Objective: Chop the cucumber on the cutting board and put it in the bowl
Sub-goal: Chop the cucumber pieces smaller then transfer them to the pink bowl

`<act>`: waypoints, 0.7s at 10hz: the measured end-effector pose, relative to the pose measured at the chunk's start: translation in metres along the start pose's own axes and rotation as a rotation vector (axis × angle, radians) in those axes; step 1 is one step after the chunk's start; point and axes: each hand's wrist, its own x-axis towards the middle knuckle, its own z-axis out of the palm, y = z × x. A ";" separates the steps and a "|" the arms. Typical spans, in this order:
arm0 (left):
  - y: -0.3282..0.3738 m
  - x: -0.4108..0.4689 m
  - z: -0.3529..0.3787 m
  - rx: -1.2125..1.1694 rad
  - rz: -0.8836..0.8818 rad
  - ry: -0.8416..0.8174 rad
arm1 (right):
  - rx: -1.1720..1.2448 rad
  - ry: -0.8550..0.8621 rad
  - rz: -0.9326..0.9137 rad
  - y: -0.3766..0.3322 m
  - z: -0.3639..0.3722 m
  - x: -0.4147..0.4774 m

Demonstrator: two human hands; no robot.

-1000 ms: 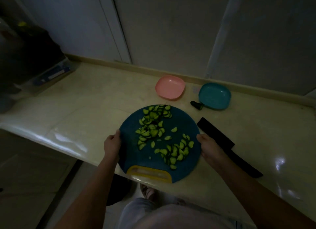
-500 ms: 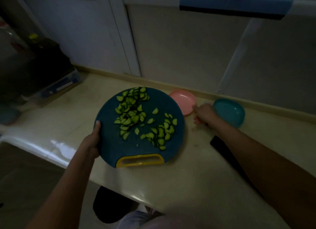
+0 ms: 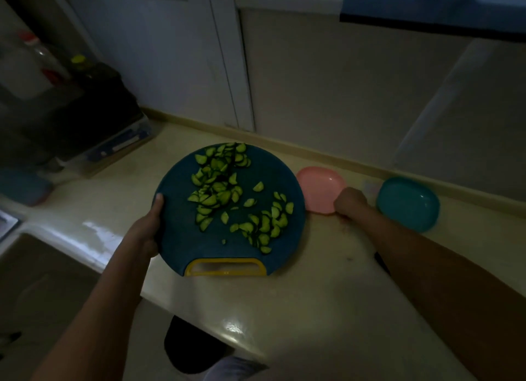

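In the dim head view, a person's left hand (image 3: 148, 229) grips the left edge of a round blue cutting board (image 3: 182, 241), thumb laid on its top face. Chopped cucumber (image 3: 219, 192) lies scattered across the board in two loose heaps, and the board's yellow handle (image 3: 225, 266) faces near. To the right, the right hand (image 3: 350, 202) is curled at the near rim of a pink bowl (image 3: 318, 184) on the pale counter (image 3: 284, 309); whether it actually holds the bowl cannot be told. A teal bowl (image 3: 407, 204) sits just right of that hand.
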 end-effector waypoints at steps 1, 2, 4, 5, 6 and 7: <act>-0.003 -0.001 0.006 -0.005 -0.001 -0.026 | 0.025 -0.109 0.168 0.027 0.017 -0.048; -0.008 -0.003 0.010 -0.016 -0.028 -0.028 | -0.001 -0.070 0.311 0.067 0.060 -0.030; -0.018 -0.011 0.023 -0.022 -0.041 -0.082 | 0.183 0.708 -0.173 0.035 0.075 -0.066; -0.024 -0.015 0.029 -0.030 -0.038 -0.066 | 0.285 0.731 -0.556 -0.015 0.104 -0.092; -0.031 -0.018 0.035 -0.022 -0.038 -0.054 | 0.120 0.751 -0.768 -0.046 0.141 -0.092; -0.037 -0.021 0.038 -0.020 -0.030 -0.039 | 0.117 0.722 -0.766 -0.054 0.159 -0.082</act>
